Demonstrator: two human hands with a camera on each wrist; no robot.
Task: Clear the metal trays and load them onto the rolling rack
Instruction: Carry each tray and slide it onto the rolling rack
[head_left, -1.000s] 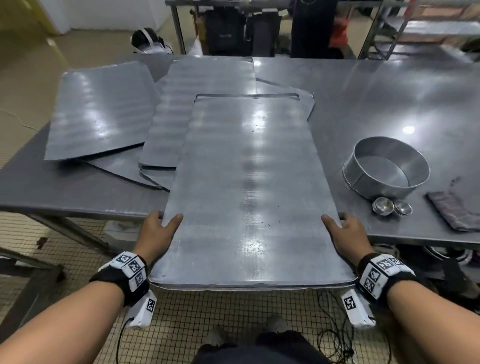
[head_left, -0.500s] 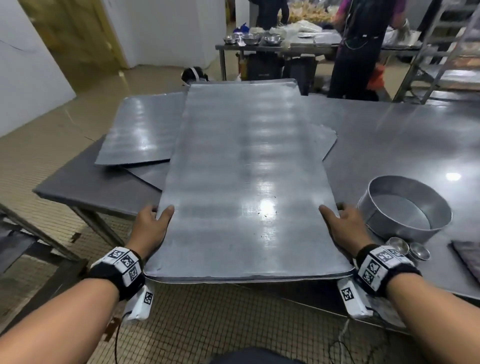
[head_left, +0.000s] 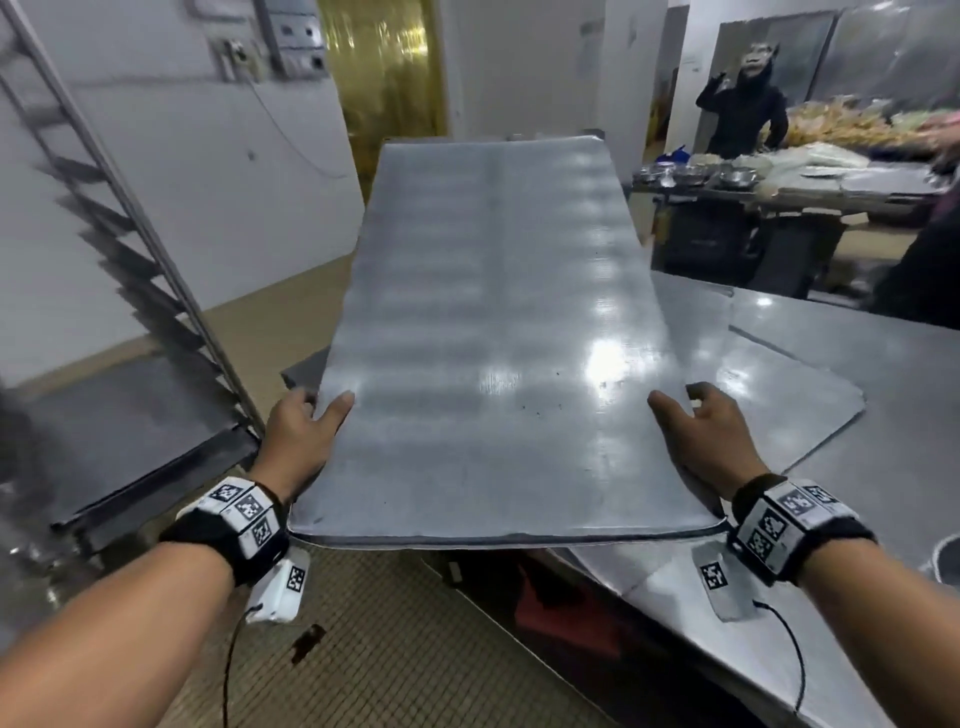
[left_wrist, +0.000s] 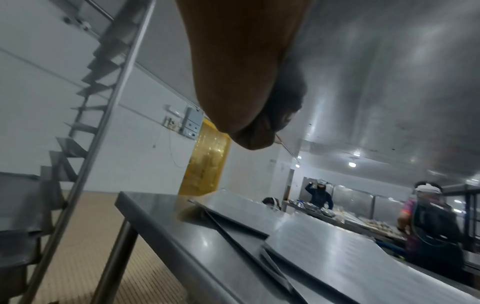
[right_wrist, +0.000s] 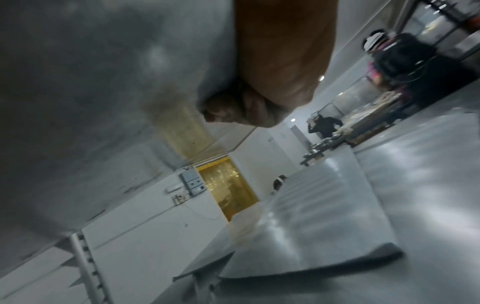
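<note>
A long flat metal tray (head_left: 493, 332) is lifted off the steel table (head_left: 883, 374) and held level in front of me. My left hand (head_left: 304, 431) grips its left edge near the front corner, thumb on top. My right hand (head_left: 706, 431) grips the right edge the same way. The wrist views show the tray's underside (left_wrist: 376, 72) (right_wrist: 91, 92) above each hand (left_wrist: 244, 72) (right_wrist: 275, 72), fingers curled beneath it. Other flat trays (head_left: 779, 395) (left_wrist: 350, 253) lie on the table. The rolling rack (head_left: 130, 249) with its stepped rails stands at the left.
A person (head_left: 743, 98) stands by a far table with bowls and food (head_left: 779, 176); another person (left_wrist: 431, 226) is near the table's far side. A yellow strip curtain (head_left: 389, 78) hangs in the doorway. Tiled floor (head_left: 389, 649) lies between table and rack.
The tray has risen off the table in both hands and swung left toward the rack. My view has turned left and up; the round pan and small cups have left the frame.
</note>
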